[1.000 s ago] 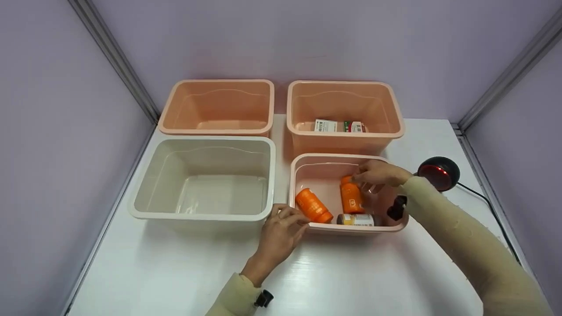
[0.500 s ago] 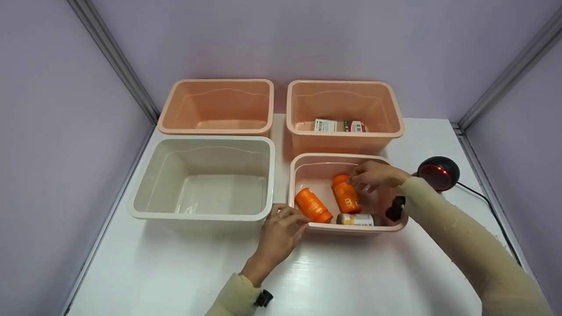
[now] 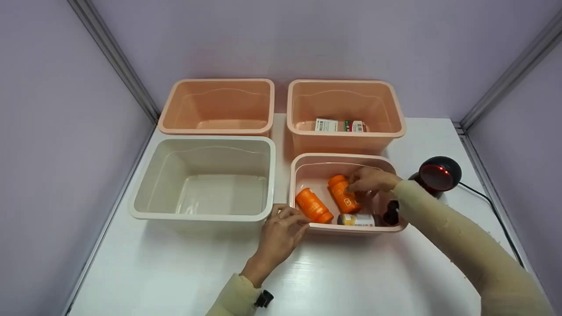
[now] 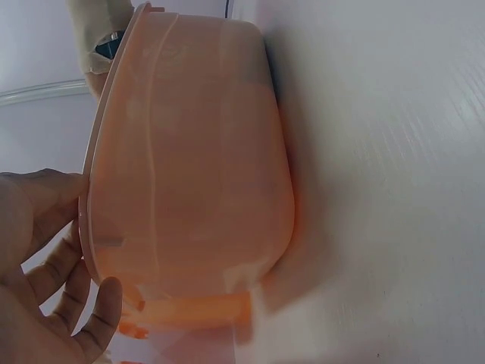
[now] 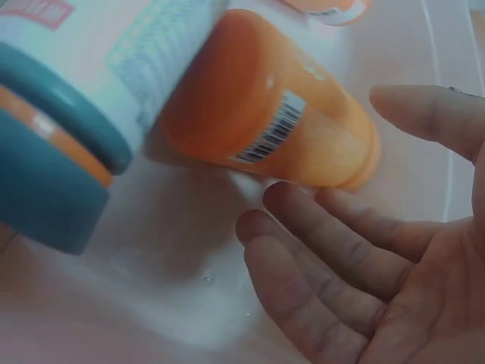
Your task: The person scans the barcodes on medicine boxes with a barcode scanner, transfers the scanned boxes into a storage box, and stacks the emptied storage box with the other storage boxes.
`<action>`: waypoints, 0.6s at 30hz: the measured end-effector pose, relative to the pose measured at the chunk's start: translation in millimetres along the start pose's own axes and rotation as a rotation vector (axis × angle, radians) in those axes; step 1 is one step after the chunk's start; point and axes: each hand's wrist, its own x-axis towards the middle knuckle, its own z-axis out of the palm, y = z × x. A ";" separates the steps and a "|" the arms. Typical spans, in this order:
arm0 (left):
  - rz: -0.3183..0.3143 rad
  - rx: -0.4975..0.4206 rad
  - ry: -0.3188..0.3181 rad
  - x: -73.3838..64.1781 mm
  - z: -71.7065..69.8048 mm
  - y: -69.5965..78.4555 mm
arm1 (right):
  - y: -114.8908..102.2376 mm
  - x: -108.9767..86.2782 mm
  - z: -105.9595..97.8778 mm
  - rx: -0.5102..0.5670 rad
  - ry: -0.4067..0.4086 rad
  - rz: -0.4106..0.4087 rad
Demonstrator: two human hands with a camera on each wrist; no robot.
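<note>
Three bottles lie on their sides in the front pink bin [image 3: 303, 160]. The middle orange bottle [image 3: 340, 193] has my right hand [image 3: 371, 181] beside its upper end. In the right wrist view, that hand's thumb and fingers are apart, with fingertips right at the orange bottle [image 5: 265, 114] near its barcode. Another orange bottle [image 3: 312, 206] leans toward the left wall. A white-labelled bottle [image 3: 358, 220] with a dark cap lies along the front wall. My left hand [image 3: 281, 232] grips the bin's near left corner; the left wrist view shows thumb and fingers either side of the rim [image 4: 87, 167].
A white bin [image 3: 219, 217] stands left of the front pink bin. Behind are two peach bins, a left one [image 3: 215, 131] and a right one [image 3: 344, 142] holding small boxes [image 3: 326, 125]. A black scanner [image 3: 439, 173] with red lights and a cable stands at right.
The middle orange bottle has shifted left and tilted inside the bin, and my right hand has moved left and slightly down with it. My left hand has stayed at the rim.
</note>
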 end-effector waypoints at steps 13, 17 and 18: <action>0.004 -0.006 -0.006 0.5 -1.5 0.2 | 0.3 4.9 9.9 -0.026 0.016 0.009; 0.001 -0.013 -0.009 0.4 -1.4 0.2 | -0.1 8.3 13.2 -0.022 0.004 0.021; 0.001 -0.015 -0.009 0.4 -1.4 0.2 | -0.3 9.1 14.0 -0.021 0.007 0.026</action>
